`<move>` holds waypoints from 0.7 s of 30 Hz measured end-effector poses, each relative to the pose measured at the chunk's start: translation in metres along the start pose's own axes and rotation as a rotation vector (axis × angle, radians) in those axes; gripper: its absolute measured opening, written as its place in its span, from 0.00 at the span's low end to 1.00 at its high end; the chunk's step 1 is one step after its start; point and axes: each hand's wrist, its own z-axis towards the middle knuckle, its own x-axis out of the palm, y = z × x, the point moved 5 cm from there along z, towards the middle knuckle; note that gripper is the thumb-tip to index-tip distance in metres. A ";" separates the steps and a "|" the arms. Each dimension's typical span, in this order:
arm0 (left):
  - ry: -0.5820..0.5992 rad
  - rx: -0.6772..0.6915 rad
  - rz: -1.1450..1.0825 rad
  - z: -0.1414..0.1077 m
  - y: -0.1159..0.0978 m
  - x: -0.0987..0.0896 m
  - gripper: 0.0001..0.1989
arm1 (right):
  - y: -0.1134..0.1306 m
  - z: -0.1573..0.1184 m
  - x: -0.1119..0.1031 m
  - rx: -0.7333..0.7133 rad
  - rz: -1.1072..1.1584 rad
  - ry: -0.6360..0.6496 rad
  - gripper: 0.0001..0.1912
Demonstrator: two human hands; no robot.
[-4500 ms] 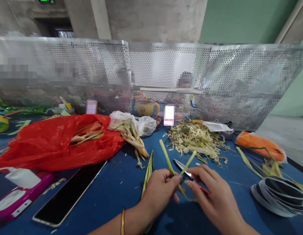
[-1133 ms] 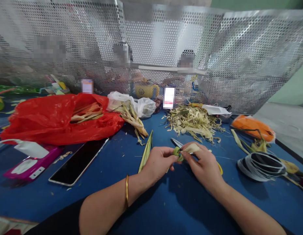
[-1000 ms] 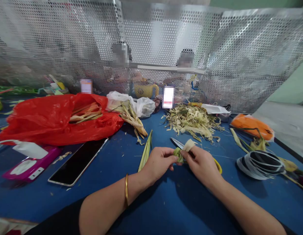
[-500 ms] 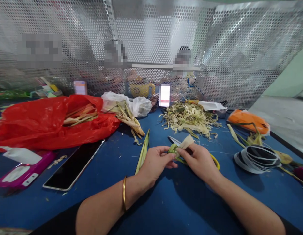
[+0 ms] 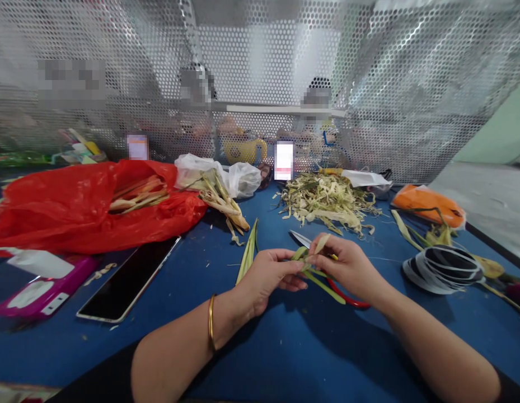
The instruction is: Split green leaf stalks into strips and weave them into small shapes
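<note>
Between both hands is a small folded piece of pale green corn husk (image 5: 301, 254), with one strip hanging down to the lower right. My left hand (image 5: 270, 277) pinches its left side between thumb and fingers. My right hand (image 5: 343, 266) grips the upper right part, a pale end sticking up above the fingers. Scissors (image 5: 300, 239) lie on the blue table just behind and under my right hand, blades toward the far left, with red and yellow on the handles. Beside my left wrist lies a long green husk leaf (image 5: 248, 252).
A pile of shredded husk (image 5: 331, 201) lies at the back. On the left are a red plastic bag (image 5: 66, 210) with husks, a phone (image 5: 129, 282) and a purple device (image 5: 41, 291). A spool of white line (image 5: 442, 270) and an orange packet (image 5: 430, 206) sit right. Perforated metal screens stand behind.
My right hand has turned a little, and the pale husk end is now tucked more into its fingers. A green strip and the red scissor handle now show below the hand.
</note>
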 end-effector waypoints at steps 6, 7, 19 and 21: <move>0.009 0.014 -0.022 0.001 0.000 0.000 0.09 | -0.003 -0.002 -0.005 0.011 -0.283 -0.168 0.10; 0.012 0.024 -0.019 0.001 0.000 0.000 0.10 | -0.004 -0.002 -0.005 0.027 -0.304 -0.171 0.11; -0.041 0.082 0.113 0.001 -0.002 0.003 0.09 | -0.014 -0.004 0.009 0.210 -0.174 -0.132 0.12; -0.038 0.113 0.156 0.001 -0.003 0.004 0.08 | -0.017 -0.005 0.012 0.258 -0.072 -0.116 0.12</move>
